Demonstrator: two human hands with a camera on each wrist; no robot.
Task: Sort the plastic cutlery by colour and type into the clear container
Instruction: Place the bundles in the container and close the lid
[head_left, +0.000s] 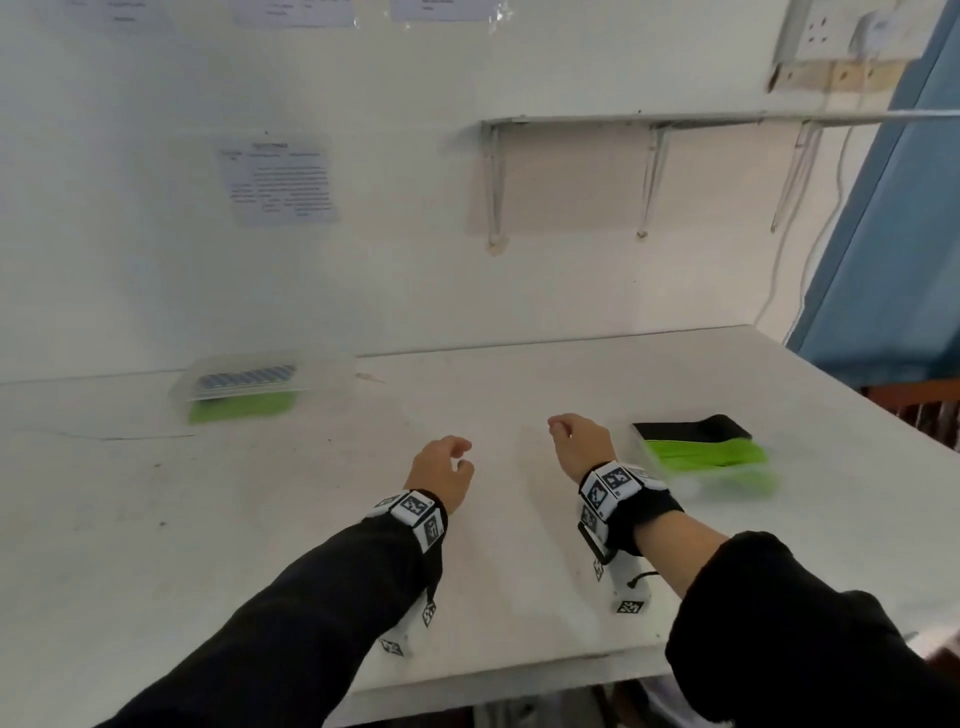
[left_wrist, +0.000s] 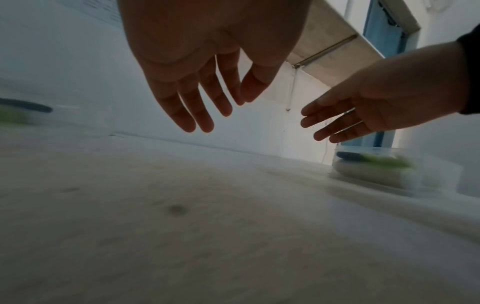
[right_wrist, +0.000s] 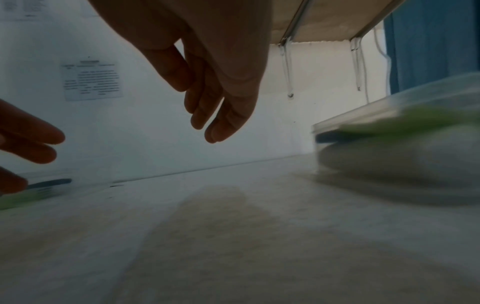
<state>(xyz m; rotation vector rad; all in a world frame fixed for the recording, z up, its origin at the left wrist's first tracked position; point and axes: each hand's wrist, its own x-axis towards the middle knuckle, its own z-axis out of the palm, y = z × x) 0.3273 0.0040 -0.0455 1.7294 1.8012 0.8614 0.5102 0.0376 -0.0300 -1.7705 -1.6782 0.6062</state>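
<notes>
Two clear containers of plastic cutlery stand on the white table (head_left: 260, 519). One clear container (head_left: 332, 371) at the back left holds blue cutlery (head_left: 249, 378) above green cutlery (head_left: 241, 406). The other clear container (head_left: 691, 488) at the right holds black cutlery (head_left: 691, 430) and green cutlery (head_left: 706, 453); it shows blurred in the wrist views (left_wrist: 441, 174) (right_wrist: 405, 160). My left hand (head_left: 447, 465) (left_wrist: 207, 86) and right hand (head_left: 579, 439) (right_wrist: 215, 88) hover over the table's middle, fingers relaxed, holding nothing. The right hand is just left of the right container.
A wall rises behind the table, with a paper notice (head_left: 278, 182) and a bracketed shelf (head_left: 675, 122). A blue curtain (head_left: 893, 234) hangs at the right, past the table's right edge. The table's front edge runs just below my forearms.
</notes>
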